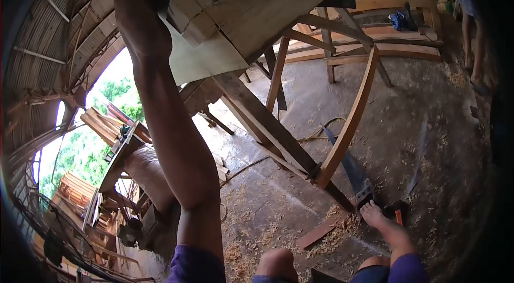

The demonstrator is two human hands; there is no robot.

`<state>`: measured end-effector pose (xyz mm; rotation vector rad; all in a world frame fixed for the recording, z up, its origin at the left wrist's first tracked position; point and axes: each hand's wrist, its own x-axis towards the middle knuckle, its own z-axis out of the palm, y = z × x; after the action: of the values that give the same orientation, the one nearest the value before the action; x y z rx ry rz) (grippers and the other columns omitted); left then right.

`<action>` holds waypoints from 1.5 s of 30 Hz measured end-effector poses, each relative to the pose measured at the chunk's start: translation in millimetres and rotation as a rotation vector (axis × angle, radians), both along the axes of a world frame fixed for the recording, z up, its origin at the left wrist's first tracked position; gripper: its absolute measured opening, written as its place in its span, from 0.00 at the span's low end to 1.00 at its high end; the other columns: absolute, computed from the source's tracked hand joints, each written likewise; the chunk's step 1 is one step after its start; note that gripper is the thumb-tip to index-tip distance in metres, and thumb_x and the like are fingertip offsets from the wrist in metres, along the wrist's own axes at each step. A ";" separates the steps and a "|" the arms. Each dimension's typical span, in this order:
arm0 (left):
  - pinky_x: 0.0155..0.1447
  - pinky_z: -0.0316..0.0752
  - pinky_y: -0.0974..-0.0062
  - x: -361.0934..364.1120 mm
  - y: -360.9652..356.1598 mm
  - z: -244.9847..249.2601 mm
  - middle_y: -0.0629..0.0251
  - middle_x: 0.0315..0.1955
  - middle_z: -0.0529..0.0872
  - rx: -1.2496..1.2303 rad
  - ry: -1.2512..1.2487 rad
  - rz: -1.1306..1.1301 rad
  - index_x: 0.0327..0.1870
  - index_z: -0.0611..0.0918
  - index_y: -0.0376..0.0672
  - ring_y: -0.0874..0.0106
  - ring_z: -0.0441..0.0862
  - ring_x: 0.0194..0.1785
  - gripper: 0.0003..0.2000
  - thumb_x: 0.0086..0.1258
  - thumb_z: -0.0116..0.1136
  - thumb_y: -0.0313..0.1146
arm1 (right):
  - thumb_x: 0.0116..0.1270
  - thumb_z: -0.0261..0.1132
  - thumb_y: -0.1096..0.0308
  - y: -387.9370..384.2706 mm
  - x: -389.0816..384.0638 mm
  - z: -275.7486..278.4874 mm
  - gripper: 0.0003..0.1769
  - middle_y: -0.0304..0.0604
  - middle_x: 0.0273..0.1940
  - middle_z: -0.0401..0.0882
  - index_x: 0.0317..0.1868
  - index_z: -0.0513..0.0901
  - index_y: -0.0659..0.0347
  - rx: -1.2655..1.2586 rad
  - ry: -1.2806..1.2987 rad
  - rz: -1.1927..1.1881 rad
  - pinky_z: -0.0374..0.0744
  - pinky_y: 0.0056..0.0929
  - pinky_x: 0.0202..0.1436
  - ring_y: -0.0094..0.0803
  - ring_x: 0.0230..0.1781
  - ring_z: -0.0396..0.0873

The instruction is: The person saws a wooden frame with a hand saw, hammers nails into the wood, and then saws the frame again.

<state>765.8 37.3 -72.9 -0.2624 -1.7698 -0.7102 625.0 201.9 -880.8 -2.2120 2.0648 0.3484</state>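
Tracking the saw (350,168) first: handle end toward the person, blade running away, tip near a loop of cord (334,119). Right hand (371,213) is at the handle, fingers bent against it; can't tell if the grip is fully closed. Left hand (142,23) is high up by the edge of the pale panel (257,5); its fingers run up to the top border, can't tell if open or gripping. Tight side: curved timber (350,114) passes just beside the blade, its near end meeting the slanted dark leg (284,146), which comes down near the right hand. Orange-marked tool (399,215) sits just right of that hand. Reddish-brown strip (321,231) lies in shavings (345,228) to its left. More room right of the saw: concrete floor (396,138) with scattered shavings, out to another person's legs (476,47) at the far right. Stacked timber (369,47) bounds the far side. Blue item (399,20) on it; any marking is too small to read.
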 end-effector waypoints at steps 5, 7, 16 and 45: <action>0.69 0.64 0.66 6.5 -19.3 8.8 0.49 0.57 0.80 0.014 0.040 0.071 0.67 0.69 0.30 0.62 0.75 0.61 0.26 0.80 0.36 0.45 | 0.57 0.65 0.62 11.2 6.1 66.2 0.23 0.51 0.50 0.81 0.53 0.77 0.61 0.056 -0.254 0.100 0.71 0.43 0.62 0.45 0.56 0.76; 0.69 0.63 0.65 9.6 -29.9 10.5 0.49 0.57 0.79 -0.004 0.066 -0.048 0.71 0.65 0.34 0.62 0.75 0.61 0.25 0.80 0.38 0.42 | 0.58 0.63 0.64 33.4 3.1 66.6 0.23 0.55 0.42 0.84 0.54 0.77 0.64 -0.255 -0.469 0.231 0.80 0.43 0.45 0.49 0.39 0.84; 0.74 0.57 0.63 8.9 -44.3 4.4 0.43 0.61 0.75 -0.054 -0.007 0.063 0.74 0.60 0.35 0.59 0.72 0.66 0.25 0.79 0.40 0.35 | 0.69 0.60 0.63 157.4 39.0 291.0 0.11 0.35 0.22 0.72 0.37 0.79 0.63 -0.918 -1.702 -0.814 0.73 0.30 0.29 0.28 0.24 0.75; 0.49 0.74 0.78 -12.1 -3.7 -13.3 0.64 0.36 0.85 -0.325 0.124 0.665 0.39 0.88 0.38 0.74 0.80 0.42 0.16 0.69 0.55 0.42 | 0.60 0.65 0.68 69.7 114.6 427.8 0.10 0.38 0.19 0.69 0.25 0.73 0.60 -1.628 -0.982 0.031 0.73 0.31 0.23 0.36 0.17 0.73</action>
<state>753.7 33.6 -86.2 0.0724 -1.7026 0.0688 739.6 271.5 -453.0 -1.8434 1.5974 -2.5563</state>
